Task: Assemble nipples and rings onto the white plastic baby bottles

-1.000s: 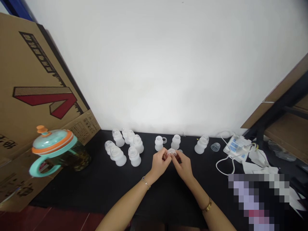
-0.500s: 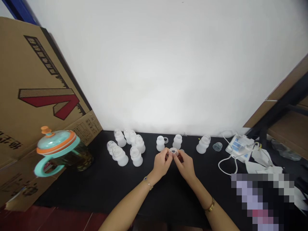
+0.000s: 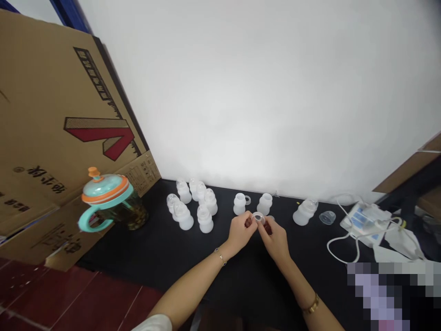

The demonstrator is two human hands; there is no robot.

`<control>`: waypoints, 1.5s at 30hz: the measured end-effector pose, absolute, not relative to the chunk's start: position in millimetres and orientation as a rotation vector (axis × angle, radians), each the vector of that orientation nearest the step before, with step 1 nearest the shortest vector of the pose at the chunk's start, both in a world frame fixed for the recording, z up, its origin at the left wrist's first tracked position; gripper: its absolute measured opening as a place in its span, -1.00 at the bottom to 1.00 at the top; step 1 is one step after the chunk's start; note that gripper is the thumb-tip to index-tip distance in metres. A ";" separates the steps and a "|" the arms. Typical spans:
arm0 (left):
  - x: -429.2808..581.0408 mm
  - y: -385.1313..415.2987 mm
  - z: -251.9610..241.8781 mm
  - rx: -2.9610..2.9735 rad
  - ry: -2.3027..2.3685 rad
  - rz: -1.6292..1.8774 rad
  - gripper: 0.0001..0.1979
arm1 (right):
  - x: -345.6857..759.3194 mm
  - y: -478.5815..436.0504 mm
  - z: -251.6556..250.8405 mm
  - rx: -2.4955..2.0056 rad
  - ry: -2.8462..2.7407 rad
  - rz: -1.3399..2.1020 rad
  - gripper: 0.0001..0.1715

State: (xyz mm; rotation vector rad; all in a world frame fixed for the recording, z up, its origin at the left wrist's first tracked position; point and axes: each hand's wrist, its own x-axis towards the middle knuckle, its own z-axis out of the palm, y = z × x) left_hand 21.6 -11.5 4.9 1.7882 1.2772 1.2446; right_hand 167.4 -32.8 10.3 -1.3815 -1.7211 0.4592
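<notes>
My left hand point(image 3: 241, 231) and my right hand point(image 3: 274, 239) meet over the black table point(image 3: 220, 262), pinching a small clear silicone ring point(image 3: 258, 218) between their fingertips. Just beyond my hands stand two frosted white bottles point(image 3: 240, 204) point(image 3: 265, 203), with a small clear ring point(image 3: 247, 200) beside the left one. Several similar bottles point(image 3: 196, 204) are grouped further left. Another bottle point(image 3: 305, 212) stands to the right, tilted or lying, next to a clear cup-shaped piece point(image 3: 327, 218).
A jar with a teal and orange lid point(image 3: 112, 202) stands at the left table edge against a cardboard sheet point(image 3: 69, 115). A white electric unit with cables point(image 3: 365, 224) lies at right. A pixelated patch covers the lower right corner.
The whole scene has shifted right and up in view as my head turned. My hands stay together on the ring, which shows its open centre more clearly than a second ago.
</notes>
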 end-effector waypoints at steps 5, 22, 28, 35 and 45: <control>21.3 -11.9 3.5 1.764 1.277 1.232 -0.71 | 168.0 -31.6 8.6 -1.403 -1.710 0.516 -0.63; 13.6 -10.3 9.6 2.065 1.467 1.167 -0.72 | 170.9 -28.7 14.0 -1.330 -1.633 0.649 -0.56; 15.7 -10.8 11.3 1.878 1.351 1.235 -0.77 | 169.7 -26.2 12.3 -1.293 -1.543 0.786 -0.51; 18.7 -8.8 11.3 1.656 1.185 1.070 -0.66 | 168.9 -26.3 10.3 -1.291 -1.482 0.775 -0.53; 15.7 -6.5 10.9 1.862 1.277 1.122 -0.68 | 170.8 -22.1 5.0 -1.338 -1.602 0.713 -0.59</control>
